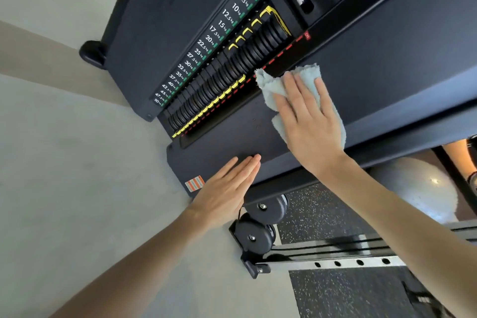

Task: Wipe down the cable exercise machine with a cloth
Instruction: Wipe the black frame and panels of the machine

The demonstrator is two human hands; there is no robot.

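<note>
A cloth point(273, 85) is being pressed beside the weight stack point(232, 70) by the flat right hand point(309, 121). The left hand point(227, 188) is being held open and empty. Much seems unwiped.

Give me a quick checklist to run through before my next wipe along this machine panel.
1. Cloth flat under the right hand: ok, fingers spread over it.
2. Cloth against the dark panel: ok.
3. Cloth clear of the weight stack slot: not ok, its upper corner overlaps the red-dashed edge.
4. Left hand empty, fingers straight: ok.
5. Left hand clear of the pulleys: cannot tell, they sit very close in this view.
6. Dirt left on the panel: cannot tell.
</note>
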